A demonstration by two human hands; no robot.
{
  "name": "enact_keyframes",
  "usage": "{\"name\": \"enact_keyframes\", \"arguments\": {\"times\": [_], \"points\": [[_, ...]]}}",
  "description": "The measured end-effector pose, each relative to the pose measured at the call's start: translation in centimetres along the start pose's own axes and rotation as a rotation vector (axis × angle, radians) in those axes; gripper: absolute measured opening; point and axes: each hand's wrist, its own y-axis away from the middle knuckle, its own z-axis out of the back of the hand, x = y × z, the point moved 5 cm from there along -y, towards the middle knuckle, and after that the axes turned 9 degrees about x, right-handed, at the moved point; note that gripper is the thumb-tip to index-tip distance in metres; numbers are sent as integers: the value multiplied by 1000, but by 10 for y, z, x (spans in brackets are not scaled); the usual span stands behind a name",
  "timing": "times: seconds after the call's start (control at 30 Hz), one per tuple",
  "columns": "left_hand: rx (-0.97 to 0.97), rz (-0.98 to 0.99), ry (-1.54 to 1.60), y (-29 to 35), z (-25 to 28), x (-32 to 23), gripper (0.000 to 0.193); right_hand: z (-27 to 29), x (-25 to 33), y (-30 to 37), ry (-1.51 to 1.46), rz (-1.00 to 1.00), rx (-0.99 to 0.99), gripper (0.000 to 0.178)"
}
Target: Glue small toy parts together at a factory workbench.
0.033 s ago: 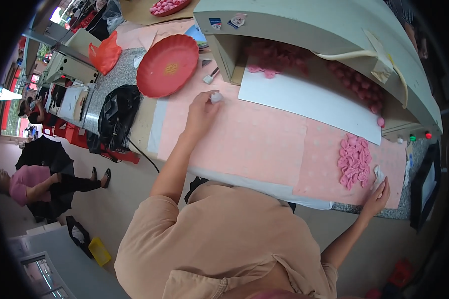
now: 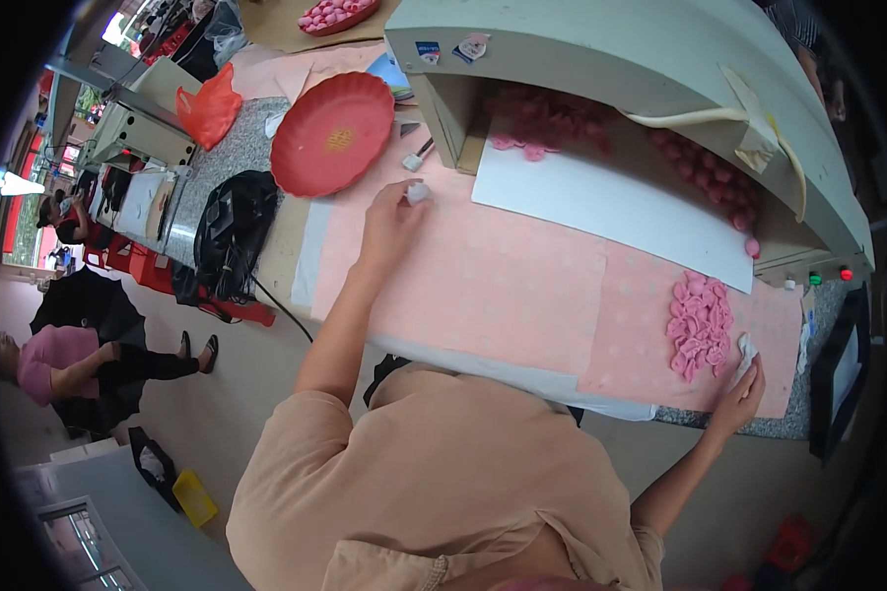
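My left hand rests over the pink cloth, its fingers closed on a small translucent whitish lump. Just beyond it lies a small brush-like tool with a pale square end. At the far right of the cloth, my right hand grips a crumpled white cloth. Left of that hand sits a pile of small pink pieces, curled and soft-looking. A white board reaches out of the arched grey machine, with pink pieces and round pink pieces inside.
A red scalloped tray stands at the back left, near a black bag with a cable. Beyond are an orange-red plastic bag and a dish of pink pieces. A dark frame borders the right end. Another person is at left.
My left hand has shifted slightly left with the whitish lump. The right hand and its white cloth have moved only a little; the pink pile looks unchanged.
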Motion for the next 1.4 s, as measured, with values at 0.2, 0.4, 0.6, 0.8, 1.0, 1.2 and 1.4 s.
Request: {"name": "enact_keyframes", "arguments": {"times": [0.2,0.4,0.6,0.8,1.0,1.2,1.4], "points": [[-61,68,-82,-9,23,48,26,-46,54,19,-169,-76,121,42],[-149,291,-29,60,0,-6,51,-45,39,21,-51,-103,52,45],[731,-702,9,74,-191,-213,110,-62,29,-22,-135,-163,72,46],[734,-763,-111,46,-306,-254,129,-97,24,-47,-309,-27,112,48],[536,-761,111,36,-319,-240,122,-126,57,-68,-506,-127,205,48],[378,-879,344,54,-314,-238,125,-148,26,-53,-892,-301,326,58],[320,-752,237,54,-276,-204,120,-145,134,-29,-937,-426,425,59]]}}
